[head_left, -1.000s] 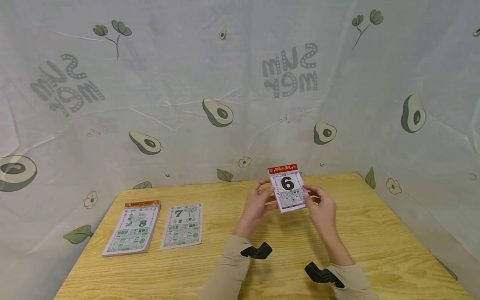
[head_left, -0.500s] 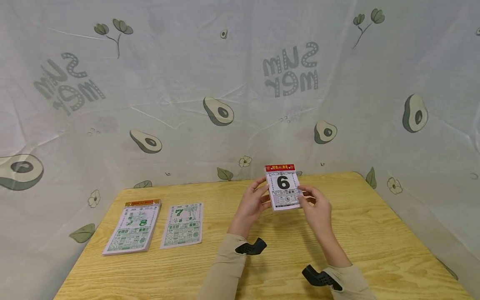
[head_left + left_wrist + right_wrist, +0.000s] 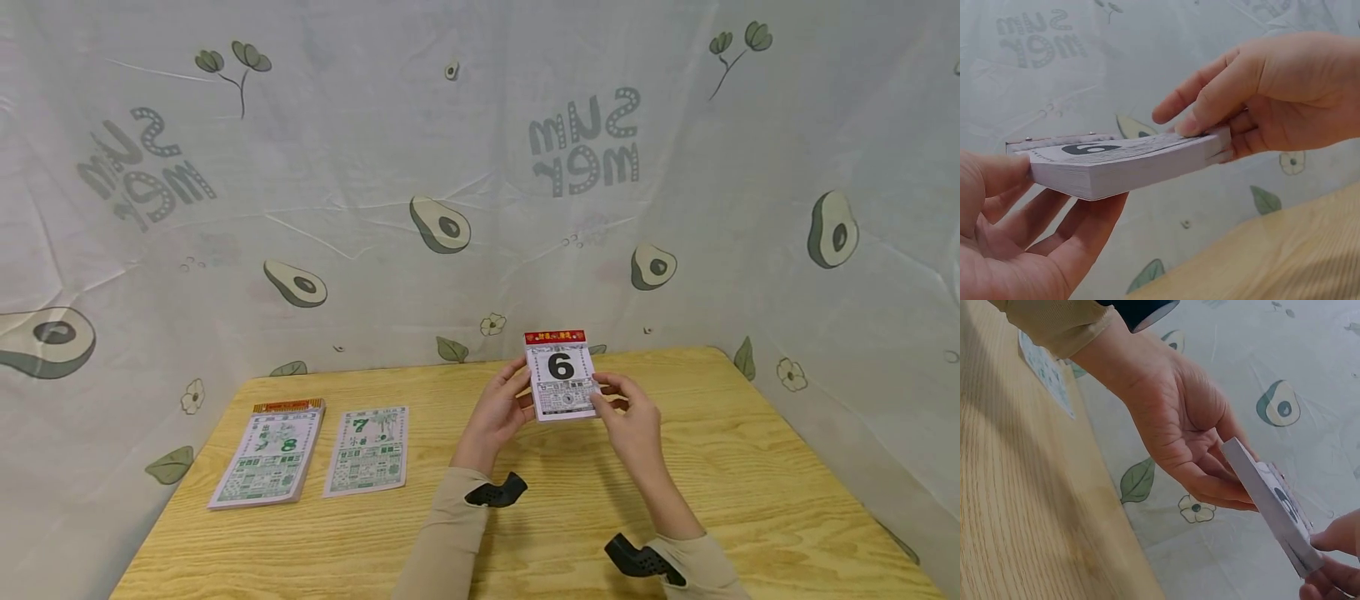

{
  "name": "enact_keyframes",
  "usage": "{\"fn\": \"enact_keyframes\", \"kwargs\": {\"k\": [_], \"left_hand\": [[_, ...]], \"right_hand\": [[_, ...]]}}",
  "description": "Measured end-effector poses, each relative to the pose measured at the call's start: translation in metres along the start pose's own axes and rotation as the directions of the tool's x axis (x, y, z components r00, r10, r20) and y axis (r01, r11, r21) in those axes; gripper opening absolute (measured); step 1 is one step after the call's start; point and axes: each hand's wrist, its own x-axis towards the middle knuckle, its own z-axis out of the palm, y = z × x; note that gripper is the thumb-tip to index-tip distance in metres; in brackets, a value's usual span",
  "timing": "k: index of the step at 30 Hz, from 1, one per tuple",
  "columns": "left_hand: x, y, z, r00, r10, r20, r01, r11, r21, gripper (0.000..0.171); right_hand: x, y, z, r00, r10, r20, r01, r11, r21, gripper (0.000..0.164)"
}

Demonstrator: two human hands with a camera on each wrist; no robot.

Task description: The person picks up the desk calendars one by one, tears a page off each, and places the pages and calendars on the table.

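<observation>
A thick tear-off calendar pad (image 3: 561, 377) with a red header and a large black 6 is held up over the far part of the table, face toward the head camera. My left hand (image 3: 495, 412) grips its left edge, thumb on the front and fingers underneath, as the left wrist view shows. At the lower right corner my right hand (image 3: 632, 421) pinches the pad, the thumb on top. The page edges (image 3: 1141, 172) are seen from the side in the left wrist view, where the pad lies tilted nearly flat.
On the left of the wooden table (image 3: 465, 533) lies another calendar pad (image 3: 268, 454) with an orange header and a green 8. Beside it lies a loose calendar sheet (image 3: 367, 454) with a green 7. A printed curtain (image 3: 360, 167) hangs behind the table.
Both hands have shifted slightly left with the calendar pad, which has turned a little more upright in the head view. The pad and sheet on the table stay where they were.
</observation>
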Motion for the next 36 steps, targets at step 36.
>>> {"fn": "enact_keyframes", "kwargs": {"k": [36], "left_hand": [[0.000, 0.000, -0.002, 1.000, 0.004, -0.002, -0.004, 0.996, 0.089, 0.037]], "right_hand": [[-0.007, 0.002, 0.011, 0.756, -0.606, 0.247, 0.650, 0.740, -0.172, 0.030]]}}
